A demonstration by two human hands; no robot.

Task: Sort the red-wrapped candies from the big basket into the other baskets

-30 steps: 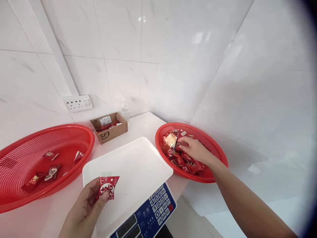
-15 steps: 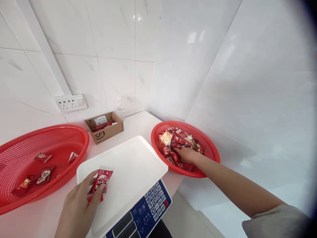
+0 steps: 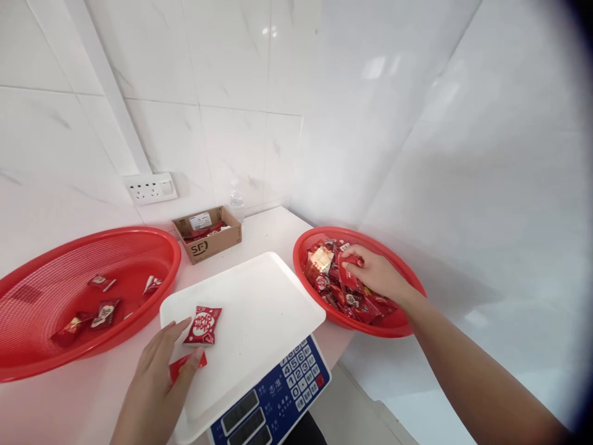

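My left hand [image 3: 160, 374] rests over the left side of the white scale tray [image 3: 259, 296], its thumb and fingers apart. Just beyond its fingertips, a red candy packet [image 3: 204, 325] with a white round print lies on the tray. A second red packet [image 3: 188, 364] is partly hidden under the thumb. Over the right-hand red basket [image 3: 414, 296], my right hand [image 3: 377, 272] is closed on a red candy packet [image 3: 347, 271], raised slightly above the pile of wrapped candies [image 3: 352, 301].
Another red mesh basket [image 3: 173, 256] stands at left with several packets in it. A cardboard box [image 3: 215, 247] holding red packets sits by the wall, beside a clear bottle [image 3: 236, 204]. The scale's blue keypad panel [image 3: 278, 395] faces me.
My left hand has let the printed packet down onto the tray. My right hand has come up from within the candies, now gripping a red packet. The view has shifted slightly.
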